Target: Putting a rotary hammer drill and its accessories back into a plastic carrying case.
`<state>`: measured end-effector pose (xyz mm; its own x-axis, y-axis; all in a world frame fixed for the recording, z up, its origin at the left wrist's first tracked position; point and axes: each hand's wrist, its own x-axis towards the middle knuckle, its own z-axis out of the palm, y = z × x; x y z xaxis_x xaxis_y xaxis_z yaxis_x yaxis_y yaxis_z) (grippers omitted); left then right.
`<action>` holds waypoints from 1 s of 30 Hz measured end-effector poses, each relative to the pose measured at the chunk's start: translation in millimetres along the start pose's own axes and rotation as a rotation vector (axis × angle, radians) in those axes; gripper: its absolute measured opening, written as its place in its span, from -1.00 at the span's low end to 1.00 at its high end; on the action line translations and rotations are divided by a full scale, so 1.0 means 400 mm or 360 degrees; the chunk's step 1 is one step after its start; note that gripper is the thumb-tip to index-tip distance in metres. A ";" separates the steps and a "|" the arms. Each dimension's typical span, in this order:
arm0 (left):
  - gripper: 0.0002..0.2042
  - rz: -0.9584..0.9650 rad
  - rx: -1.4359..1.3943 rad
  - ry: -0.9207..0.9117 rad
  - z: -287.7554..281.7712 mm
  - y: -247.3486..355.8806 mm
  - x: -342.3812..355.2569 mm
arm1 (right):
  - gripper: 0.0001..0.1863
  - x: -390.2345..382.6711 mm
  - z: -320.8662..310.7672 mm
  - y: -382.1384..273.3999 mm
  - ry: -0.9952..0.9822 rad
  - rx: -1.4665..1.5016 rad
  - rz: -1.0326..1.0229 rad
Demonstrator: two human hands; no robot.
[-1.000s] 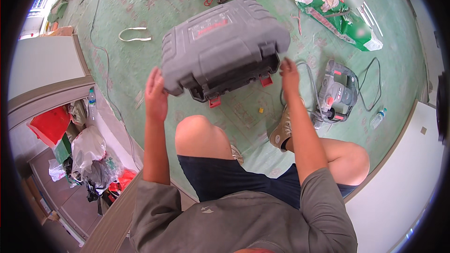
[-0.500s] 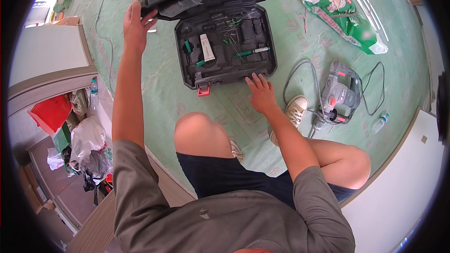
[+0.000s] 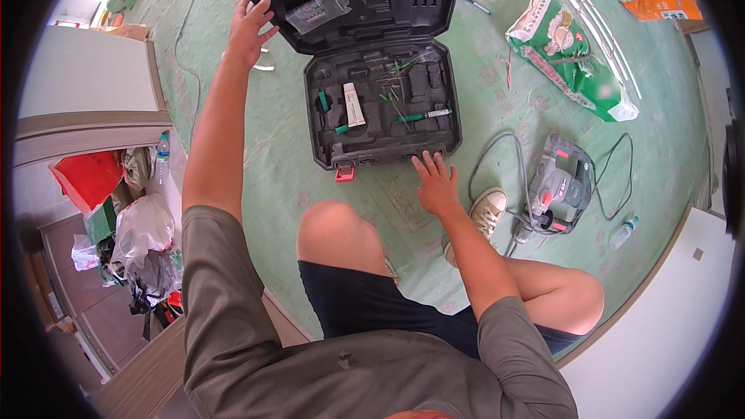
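The black moulded case lay open, red latch at its front, the left hand and right hand both spread at its edges.

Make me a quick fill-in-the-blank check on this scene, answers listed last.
The black case is not shut but ____.
The left hand is nearest the case's raised ____.
The case's front latch is coloured ____.
In this view, the power tool lies to the case's ____.

Missing words: open; lid; red; right.
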<state>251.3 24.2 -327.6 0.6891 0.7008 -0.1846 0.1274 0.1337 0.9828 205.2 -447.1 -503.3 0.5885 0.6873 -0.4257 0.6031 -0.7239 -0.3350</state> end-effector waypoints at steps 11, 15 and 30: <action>-0.37 0.0581 0.1599 -0.0439 -0.107 -0.555 -0.324 | -0.16 0.004 -0.021 -0.027 -0.0138 0.0073 0.0036; -0.38 0.0632 0.1847 -0.0527 -0.021 -0.646 -0.556 | -0.12 -0.020 -0.010 0.004 -0.0190 0.0094 0.0145; -0.50 0.0747 0.2030 -0.0538 -0.039 -0.735 -0.755 | -0.60 0.067 -0.210 0.241 -0.0458 -0.0121 0.0037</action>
<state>-5.4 -215.8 -560.8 0.9608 0.2770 -0.0115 0.2667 -0.9121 0.3113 324.2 -493.4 -476.4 0.4323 0.6176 -0.6570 0.6364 -0.7251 -0.2629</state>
